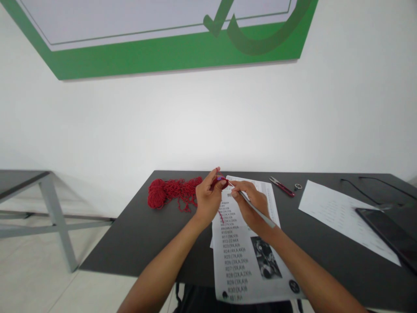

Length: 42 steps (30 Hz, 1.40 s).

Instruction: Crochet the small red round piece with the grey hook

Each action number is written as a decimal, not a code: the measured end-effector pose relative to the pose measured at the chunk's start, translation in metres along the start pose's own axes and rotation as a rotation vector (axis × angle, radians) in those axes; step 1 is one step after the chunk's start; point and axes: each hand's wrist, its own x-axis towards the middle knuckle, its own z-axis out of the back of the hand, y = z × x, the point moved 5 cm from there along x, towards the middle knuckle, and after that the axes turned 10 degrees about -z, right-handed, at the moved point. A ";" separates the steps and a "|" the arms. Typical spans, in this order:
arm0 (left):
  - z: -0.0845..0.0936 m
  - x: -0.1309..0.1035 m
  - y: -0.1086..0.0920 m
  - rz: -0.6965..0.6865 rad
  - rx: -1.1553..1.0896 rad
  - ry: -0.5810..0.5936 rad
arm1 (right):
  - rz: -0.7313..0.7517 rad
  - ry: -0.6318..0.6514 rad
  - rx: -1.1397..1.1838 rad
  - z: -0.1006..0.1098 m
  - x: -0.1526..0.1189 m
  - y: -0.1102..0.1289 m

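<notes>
My left hand (209,195) pinches a small piece of red crochet work (221,179), with a strand of yarn raised over a finger. In my right hand (252,202) is a crochet hook with a grey handle (257,209), its thin metal tip touching the red piece. Both hands are close together above a printed pattern sheet (236,261). Left of them lies a heap of red yarn (158,193) on the dark table, loose and tangled on its right side. A short red tail hangs below my left hand.
Right of the sheet lie red-handled snips (282,187) and a small metal ring (297,186). Farther right are another white paper (339,217), a dark phone or tablet (387,234) and glasses (387,187). A second table (22,184) stands at the far left.
</notes>
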 end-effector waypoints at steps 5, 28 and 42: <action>-0.005 -0.001 0.013 0.155 -0.181 -0.054 | -0.255 0.034 0.262 -0.002 -0.001 -0.013; -0.021 -0.023 0.006 0.023 -0.177 0.157 | 0.304 -0.132 -0.263 0.000 -0.002 -0.010; -0.021 -0.009 0.012 0.402 -0.732 0.079 | 0.207 0.053 0.198 0.011 0.009 0.009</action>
